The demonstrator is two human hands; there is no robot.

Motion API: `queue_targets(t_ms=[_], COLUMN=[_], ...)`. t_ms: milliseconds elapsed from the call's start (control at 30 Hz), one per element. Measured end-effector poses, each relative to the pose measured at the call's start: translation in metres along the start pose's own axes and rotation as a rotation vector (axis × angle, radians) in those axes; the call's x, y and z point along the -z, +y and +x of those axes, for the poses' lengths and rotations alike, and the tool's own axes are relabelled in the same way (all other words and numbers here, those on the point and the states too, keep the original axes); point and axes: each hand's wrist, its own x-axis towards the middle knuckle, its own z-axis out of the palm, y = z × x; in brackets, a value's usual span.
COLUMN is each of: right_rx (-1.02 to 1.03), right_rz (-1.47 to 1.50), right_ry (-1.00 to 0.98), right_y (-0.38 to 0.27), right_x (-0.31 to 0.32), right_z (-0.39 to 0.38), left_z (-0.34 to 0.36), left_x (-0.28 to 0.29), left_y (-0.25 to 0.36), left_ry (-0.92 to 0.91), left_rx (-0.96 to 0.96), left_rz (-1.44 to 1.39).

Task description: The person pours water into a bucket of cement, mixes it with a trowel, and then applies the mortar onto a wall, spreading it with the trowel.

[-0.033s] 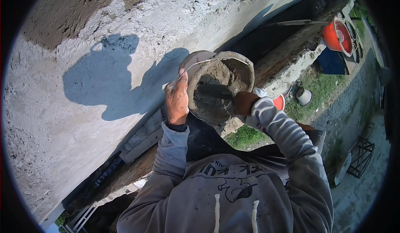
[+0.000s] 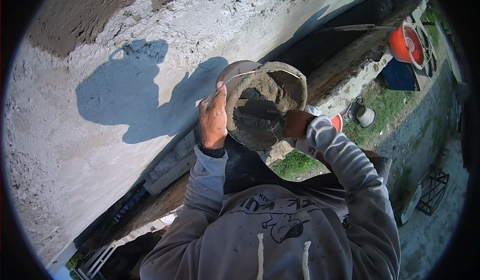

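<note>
Barely any change from the previous picture: bucket and both hands sit about where they were; blade contact with the mix looks the same. Left hand [image 2: 213, 120] curled on left side of mortar-caked bucket [image 2: 302, 95], fingertips partly hidden. Right hand [image 2: 296, 123] closed around trowel handle (handle mostly covered) at right rim; trowel [image 2: 255, 114] blade lies in the bucket on grey mortar [image 2: 266, 84]. Bucket is held in front of torso, beside rough plastered wall [image 2: 185, 35]. Off right: orange basin [image 2: 398, 45], small pail [image 2: 366, 116] on grass.
</note>
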Motion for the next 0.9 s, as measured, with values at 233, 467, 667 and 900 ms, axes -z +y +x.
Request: queue_targets(t_ms=[233,467,667,900], right_rx=[0.225,0.359,0.174,0.238], right_rz=[0.365,0.856,1.277,1.322], right_ry=[-0.003,0.111,-0.259,-0.16], right_y=[0.046,0.032,0.026,0.024], right_x=[-0.028,-0.057,-0.055,-0.004], right_z=[0.021,0.026,0.03,-0.051], left_z=[-0.007,-0.002,0.004,0.0], left_x=[-0.011,0.007,0.006,-0.014], left_y=[0.003,-0.002,-0.024,-0.012], left_ry=[0.024,-0.127,-0.016,0.009], left_rx=[-0.023,-0.209,-0.309,0.023], left_rz=[-0.011,0.412,0.224,-0.064])
